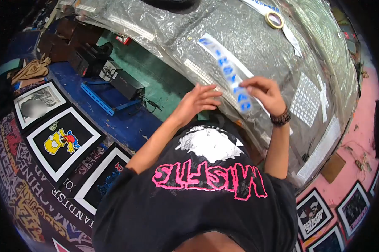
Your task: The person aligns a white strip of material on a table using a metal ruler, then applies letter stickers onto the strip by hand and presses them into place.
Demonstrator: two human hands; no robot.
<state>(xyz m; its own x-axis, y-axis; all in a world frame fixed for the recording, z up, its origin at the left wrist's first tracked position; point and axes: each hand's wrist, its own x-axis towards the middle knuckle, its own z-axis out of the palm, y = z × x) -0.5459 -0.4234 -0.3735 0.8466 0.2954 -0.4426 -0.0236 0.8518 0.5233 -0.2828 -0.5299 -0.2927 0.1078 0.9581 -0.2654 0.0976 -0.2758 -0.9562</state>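
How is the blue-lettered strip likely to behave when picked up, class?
The blue-lettered strip would probably flop or curl, as it looks thin and sheet-like. It is likely light for its length: the right hand seems to manage with a pinch.

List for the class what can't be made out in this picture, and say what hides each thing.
All in the head view:
- Blue lettering on the white strip: partly blurred.
- Whether the right hand grips that strip: blurred around the fingertips.
- Dark object at the top: cut off by the picture's edge.
- Framed print with a blue design: partly behind the left sleeve.
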